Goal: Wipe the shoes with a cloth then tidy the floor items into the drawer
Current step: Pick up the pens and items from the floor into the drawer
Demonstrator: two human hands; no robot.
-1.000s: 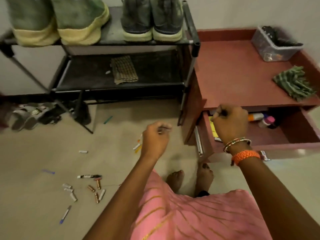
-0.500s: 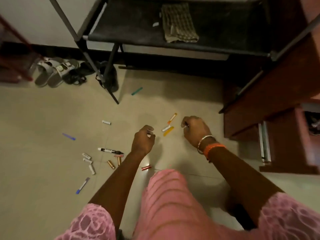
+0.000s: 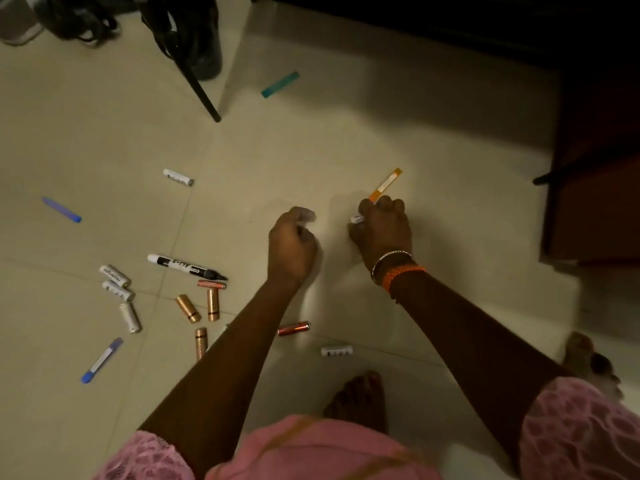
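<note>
I am crouched over the floor. My right hand is curled down on the tiles, pinching a small white battery whose end pokes out by the thumb. Its knuckles touch the near end of an orange marker. My left hand hovers just left of it with curled, blurred fingers, and nothing shows in them. Scattered to the left lie a black-and-white marker, copper batteries, white batteries, a blue pen and a blue cap. The drawer and shoes are out of view.
A teal cap lies near the black rack leg. A red battery and another white battery sit by my bare foot. The dark red cabinet stands at the right, sandals at top left.
The view dropped from the open drawer to the floor. My right hand left the drawer and came down onto the white battery by the orange marker. My left hand lowered beside it.
</note>
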